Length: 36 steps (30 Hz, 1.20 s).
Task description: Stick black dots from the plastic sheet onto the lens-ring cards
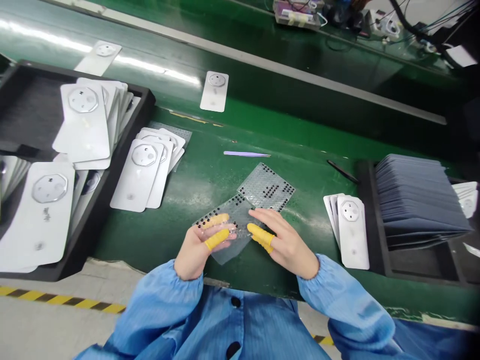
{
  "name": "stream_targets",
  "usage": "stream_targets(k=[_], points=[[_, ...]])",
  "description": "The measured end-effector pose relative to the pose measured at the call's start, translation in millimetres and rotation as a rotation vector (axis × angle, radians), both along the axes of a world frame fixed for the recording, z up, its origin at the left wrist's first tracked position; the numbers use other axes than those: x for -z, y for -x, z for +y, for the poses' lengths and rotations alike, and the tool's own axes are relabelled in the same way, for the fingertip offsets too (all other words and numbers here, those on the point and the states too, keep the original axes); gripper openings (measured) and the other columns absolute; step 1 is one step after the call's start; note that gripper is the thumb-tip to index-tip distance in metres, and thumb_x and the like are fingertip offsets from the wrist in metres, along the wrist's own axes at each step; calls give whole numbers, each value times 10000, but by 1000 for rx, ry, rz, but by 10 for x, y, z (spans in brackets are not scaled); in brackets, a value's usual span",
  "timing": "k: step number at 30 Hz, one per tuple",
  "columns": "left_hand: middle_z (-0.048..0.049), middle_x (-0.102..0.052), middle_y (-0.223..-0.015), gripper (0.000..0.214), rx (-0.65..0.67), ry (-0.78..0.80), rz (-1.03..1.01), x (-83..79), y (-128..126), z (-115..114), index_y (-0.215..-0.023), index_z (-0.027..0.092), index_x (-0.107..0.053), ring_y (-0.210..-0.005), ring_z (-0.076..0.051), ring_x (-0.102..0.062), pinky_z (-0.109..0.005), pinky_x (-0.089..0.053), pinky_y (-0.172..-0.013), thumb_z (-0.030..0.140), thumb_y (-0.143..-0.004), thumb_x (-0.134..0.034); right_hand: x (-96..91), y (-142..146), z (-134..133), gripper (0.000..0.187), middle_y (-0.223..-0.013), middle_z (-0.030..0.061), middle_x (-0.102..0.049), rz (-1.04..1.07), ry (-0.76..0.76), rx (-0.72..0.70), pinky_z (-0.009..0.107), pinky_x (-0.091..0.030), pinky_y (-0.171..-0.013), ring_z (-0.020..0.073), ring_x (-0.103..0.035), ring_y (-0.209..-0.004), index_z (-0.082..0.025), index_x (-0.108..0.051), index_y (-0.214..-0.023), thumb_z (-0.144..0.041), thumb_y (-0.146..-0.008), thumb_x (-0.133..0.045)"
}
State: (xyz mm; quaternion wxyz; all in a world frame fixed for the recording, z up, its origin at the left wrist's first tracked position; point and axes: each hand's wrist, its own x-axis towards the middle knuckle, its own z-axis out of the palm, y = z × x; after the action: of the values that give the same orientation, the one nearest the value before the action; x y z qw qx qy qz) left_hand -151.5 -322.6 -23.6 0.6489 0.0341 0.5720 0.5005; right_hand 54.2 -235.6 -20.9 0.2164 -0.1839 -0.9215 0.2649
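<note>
Just above the bench, my left hand (pixel 198 250) grips a clear plastic sheet (pixel 228 252) that carries rows of small black round dots. Yellow finger covers are on its thumb and a finger, one showing through the film. On the right edge of that sheet, my right hand (pixel 288 245) has its yellow-covered thumb and index finger close together; its other fingers stretch out above. Beyond the hands lies a second clear sheet (pixel 258 185) with black dots, partly overlapped by the first. Farther off rest lilac tweezers (pixel 245 154).
At left, a black tray (pixel 144 107) holds white cards with octagonal parts; more cards (pixel 137 172) lie beside it. A single card (pixel 215 91) lies farther back. Right are white cards (pixel 352 232), a black pen-like tool (pixel 342 171) and a tray of dark grey sleeves (pixel 416 200).
</note>
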Motion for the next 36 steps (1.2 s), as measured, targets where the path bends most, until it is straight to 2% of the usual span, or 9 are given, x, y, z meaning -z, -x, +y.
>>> stream_targets(k=[3,6,11,15,18,25,30,33,36], points=[[-128,-766,-998,437,-41,-17,46,47,-104,-15,-896,110,-743,-778,-231,-746,-232,-596,-606,318,-542,-893,-44,84,4,351,-1316,149,-571,60,56,80,523,-453,-1039,263,-429,-1330,-183,-553,-1221,-138,-875,-596],[-134,-750,-1061,471,-106,-76,87,87,-196,-60,-975,107,-715,-859,-243,-742,-251,-616,-664,284,-572,-882,-98,173,-37,312,-1204,111,-636,75,66,117,520,-439,-1042,240,-522,-1214,-187,-580,-1169,-125,-864,-600],[-138,-764,-1004,463,-166,-180,195,127,-235,-111,-1035,102,-691,-849,-248,-747,-321,-627,-758,344,-666,-830,-153,203,-60,283,-1179,92,-649,36,68,168,559,-365,-1081,233,-545,-1180,-205,-595,-1144,-186,-863,-622],[-142,-764,-998,393,-123,-200,221,135,-270,-118,-920,105,-745,-888,-288,-739,-382,-618,-826,386,-658,-827,-67,282,-67,223,-1082,87,-669,163,121,152,470,-493,-979,196,-602,-1063,-208,-614,-1090,-131,-884,-574],[-134,-749,-1062,373,-129,-191,213,150,-313,-129,-886,124,-769,-958,-303,-719,-398,-602,-871,411,-653,-824,30,368,-97,216,-1047,120,-669,184,49,140,419,-560,-885,201,-615,-1014,-161,-624,-1051,-73,-891,-510],[-164,-746,-1051,405,-112,-205,322,161,-332,-108,-943,118,-771,-952,-327,-717,-432,-598,-854,434,-690,-790,213,416,-157,281,-1049,160,-688,190,-219,105,407,-601,-858,225,-658,-1017,-122,-614,-1055,-47,-882,-407],[-169,-768,-911,372,-25,-261,398,223,-258,-22,-830,107,-777,-891,-325,-728,-422,-592,-850,445,-675,-795,397,501,-105,194,-996,113,-654,282,93,168,328,-604,-764,190,-652,-935,-170,-577,-1049,-108,-892,-481],[-148,-767,-862,540,-17,-266,413,318,-129,-65,-1078,114,-698,-858,-298,-731,-427,-580,-857,463,-676,-787,425,538,-96,126,-932,78,-637,318,229,327,280,-593,-723,168,-656,-854,-192,-574,-973,-128,-901,-493],[-152,-719,-1075,897,26,-241,581,297,178,-126,-1445,177,-320,-874,-273,-720,-447,-579,-813,455,-710,-753,413,531,-112,171,-1009,106,-635,334,175,333,291,-588,-789,186,-661,-929,-181,-573,-1015,-100,-895,-483]])
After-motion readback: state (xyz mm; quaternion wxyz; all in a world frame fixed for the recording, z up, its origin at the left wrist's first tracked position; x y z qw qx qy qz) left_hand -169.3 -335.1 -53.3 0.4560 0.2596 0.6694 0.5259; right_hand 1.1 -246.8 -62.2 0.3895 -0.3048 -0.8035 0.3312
